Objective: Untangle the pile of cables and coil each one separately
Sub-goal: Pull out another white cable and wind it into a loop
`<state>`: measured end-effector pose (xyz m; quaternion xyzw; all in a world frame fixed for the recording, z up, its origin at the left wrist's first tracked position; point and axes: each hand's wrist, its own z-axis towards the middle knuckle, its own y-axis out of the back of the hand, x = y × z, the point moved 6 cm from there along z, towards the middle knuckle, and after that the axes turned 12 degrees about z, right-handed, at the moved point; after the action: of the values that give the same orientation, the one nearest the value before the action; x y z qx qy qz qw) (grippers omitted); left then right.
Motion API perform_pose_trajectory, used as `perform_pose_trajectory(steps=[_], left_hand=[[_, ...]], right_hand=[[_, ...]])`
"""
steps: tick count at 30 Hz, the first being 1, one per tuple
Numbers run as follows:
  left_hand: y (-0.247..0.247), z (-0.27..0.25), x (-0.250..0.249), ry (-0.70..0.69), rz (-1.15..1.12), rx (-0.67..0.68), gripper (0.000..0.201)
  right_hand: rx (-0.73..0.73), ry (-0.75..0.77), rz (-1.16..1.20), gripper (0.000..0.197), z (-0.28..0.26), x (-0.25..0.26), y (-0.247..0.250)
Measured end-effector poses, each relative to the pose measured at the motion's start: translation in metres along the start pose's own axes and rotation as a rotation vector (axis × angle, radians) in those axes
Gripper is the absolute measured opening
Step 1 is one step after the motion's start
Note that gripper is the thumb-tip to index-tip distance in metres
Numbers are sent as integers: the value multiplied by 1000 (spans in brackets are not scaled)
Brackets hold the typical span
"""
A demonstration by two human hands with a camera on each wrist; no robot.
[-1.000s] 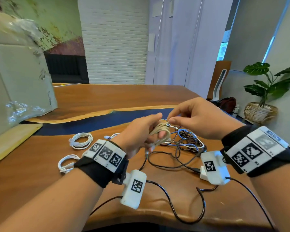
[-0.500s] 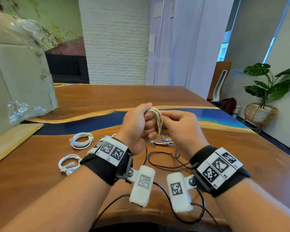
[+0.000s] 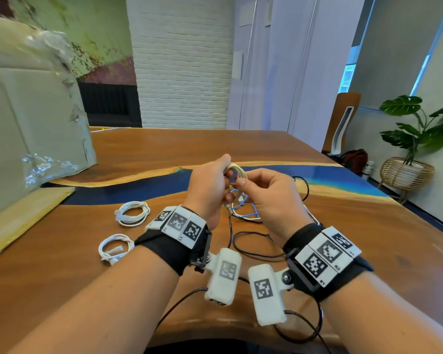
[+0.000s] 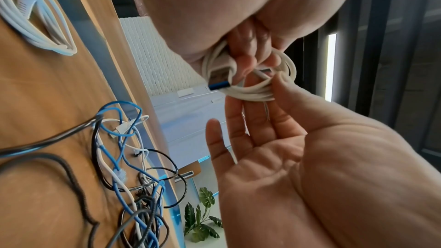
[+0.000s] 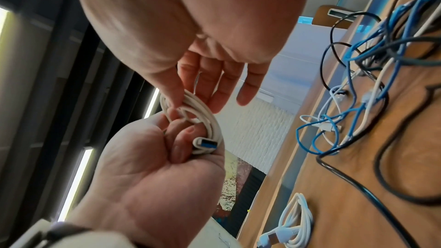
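I hold a small cream cable coil (image 3: 238, 169) above the table, in front of my chest. My left hand (image 3: 215, 182) grips it, fingers curled through the loops, and its blue-tipped USB plug (image 4: 218, 80) sticks out beside my fingers. My right hand (image 3: 243, 183) pinches the coil's right side between thumb and forefinger, the other fingers spread loosely. The cream cable coil (image 5: 190, 108) shows both grips in the right wrist view. Under my hands lies the tangled pile (image 3: 243, 210) of blue, white and black cables. That tangled pile (image 4: 133, 176) spreads over the wood.
Two coiled white cables (image 3: 133, 213) (image 3: 115, 249) lie left of my left wrist. A loose black cable (image 3: 253, 251) loops toward the table's near edge. A plastic-wrapped cardboard box (image 3: 31, 111) stands at the far left. A potted plant (image 3: 414, 139) sits beyond the table's right edge.
My right hand came down from above the coil and closed in against my left hand. It now pinches the coil with thumb and forefinger. The coil sits slightly higher.
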<state>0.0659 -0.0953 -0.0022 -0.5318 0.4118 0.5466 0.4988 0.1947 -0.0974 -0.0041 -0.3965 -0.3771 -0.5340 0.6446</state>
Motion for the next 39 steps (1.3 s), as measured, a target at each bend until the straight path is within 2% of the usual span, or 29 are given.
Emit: perform_pose_trajectory(steps=[6, 10, 14, 20, 24, 27, 30, 35, 39], left_hand=[[3, 1, 4, -37, 12, -41, 38], [7, 2, 8, -10, 12, -18, 39], [11, 2, 16, 45, 36, 27, 36], [11, 0, 15, -126, 175, 70, 35], [10, -5, 15, -173, 138, 169, 31], [14, -4, 16, -204, 128, 172, 30], [12, -1, 17, -214, 105, 172, 28], [7, -1, 13, -281, 134, 169, 21], [3, -3, 5, -395, 234, 127, 22]], right_hand=[[-35, -105, 148, 11, -1, -8, -7], [-36, -206, 137, 14, 3, -14, -14], [1, -270, 31, 13, 7, -20, -13], [16, -300, 13, 15, 5, -25, -4], [42, -357, 72, 18, 0, -24, -2], [103, -397, 139, 15, -6, -23, -9], [94, -436, 272, 14, -7, -22, -13], [140, -341, 176, 18, -6, -14, -13], [50, -112, -58, 17, -1, -2, -4]])
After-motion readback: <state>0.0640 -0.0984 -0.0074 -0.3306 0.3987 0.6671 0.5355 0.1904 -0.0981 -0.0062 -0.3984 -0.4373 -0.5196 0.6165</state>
